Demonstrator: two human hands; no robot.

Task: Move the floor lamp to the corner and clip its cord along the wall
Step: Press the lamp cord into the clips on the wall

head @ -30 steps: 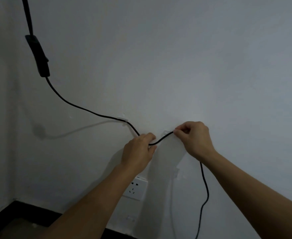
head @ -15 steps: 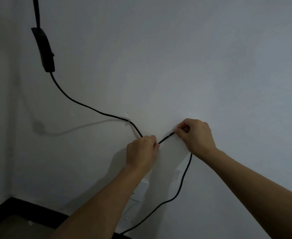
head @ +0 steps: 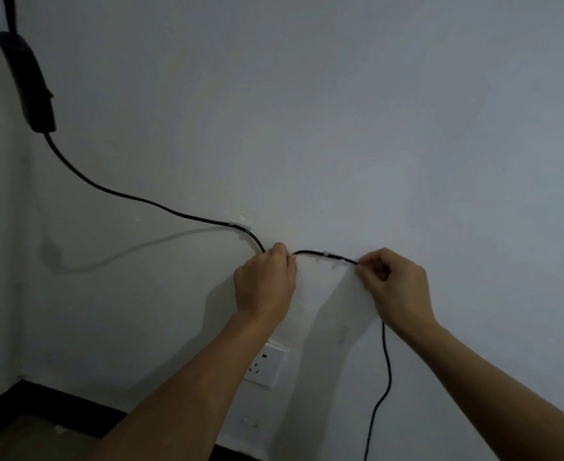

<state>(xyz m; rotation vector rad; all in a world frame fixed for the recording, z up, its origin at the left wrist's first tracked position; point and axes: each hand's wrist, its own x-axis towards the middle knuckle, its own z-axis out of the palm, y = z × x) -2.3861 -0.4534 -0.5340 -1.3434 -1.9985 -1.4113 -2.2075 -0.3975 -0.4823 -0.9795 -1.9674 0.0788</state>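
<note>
Cord [head: 310, 253] now level between hands [head: 267, 281]

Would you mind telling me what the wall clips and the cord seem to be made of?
Clips: apparently clear or whitish plastic, since the wall's tone shows through. Cord: black with a matte, rubbery-looking jacket, bending smoothly without kinks; probably PVC or rubber, but the dim light leaves that open.

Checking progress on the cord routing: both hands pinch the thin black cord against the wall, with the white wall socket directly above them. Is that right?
Not quite. The white wall socket sits below the hands, not above them, as the head view shows. The rest holds: the left hand and right hand both pinch the thin black cord against the wall.
</note>
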